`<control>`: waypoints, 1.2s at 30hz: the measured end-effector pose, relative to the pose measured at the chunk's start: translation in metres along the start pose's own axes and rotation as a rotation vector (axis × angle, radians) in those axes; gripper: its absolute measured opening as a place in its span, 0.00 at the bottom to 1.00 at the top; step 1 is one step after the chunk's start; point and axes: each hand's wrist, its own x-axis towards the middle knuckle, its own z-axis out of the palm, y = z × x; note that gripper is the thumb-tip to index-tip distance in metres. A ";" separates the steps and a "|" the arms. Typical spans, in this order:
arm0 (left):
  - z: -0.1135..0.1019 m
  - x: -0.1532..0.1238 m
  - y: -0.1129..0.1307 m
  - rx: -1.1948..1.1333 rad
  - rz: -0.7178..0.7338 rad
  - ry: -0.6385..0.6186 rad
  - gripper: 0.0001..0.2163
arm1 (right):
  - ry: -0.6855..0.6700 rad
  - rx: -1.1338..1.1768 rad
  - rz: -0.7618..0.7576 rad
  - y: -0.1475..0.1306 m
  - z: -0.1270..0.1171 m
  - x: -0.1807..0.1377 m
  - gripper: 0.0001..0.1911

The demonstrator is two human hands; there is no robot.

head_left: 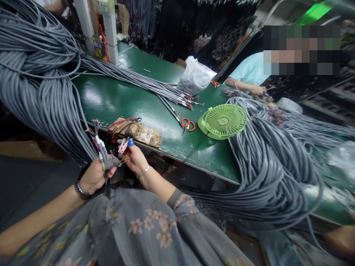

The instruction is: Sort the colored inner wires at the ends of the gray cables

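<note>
My left hand [95, 174] is closed around a small bunch of grey cables [102, 149], whose stripped ends fan out in thin coloured wires. Grey wrapping covers a finger of that hand. Close beside it, my right hand [135, 158] pinches a small pink and white piece [122, 146], too small to name surely. A blue cover sits on one of its fingertips. Fine copper-coloured wires [124, 160] show between the two hands. Just beyond them, a taped brown cardboard block [141, 133] with red and black cords lies at the table edge.
Orange-handled scissors [188, 125] and a green fan [223, 121] stand on the green table [133, 96]. Large grey cable bundles hang at left [47, 85] and right [269, 173]. More cables lie across the table near a plastic bag [195, 75]. A co-worker's hand [258, 90] is at the far right.
</note>
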 end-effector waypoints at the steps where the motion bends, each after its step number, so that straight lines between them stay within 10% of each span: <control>1: 0.000 0.000 0.000 0.001 -0.004 0.006 0.15 | 0.003 0.005 -0.005 0.000 0.001 -0.001 0.21; 36: 0.010 -0.005 0.003 -0.008 0.040 0.116 0.17 | 0.004 0.053 0.039 -0.003 0.005 -0.005 0.18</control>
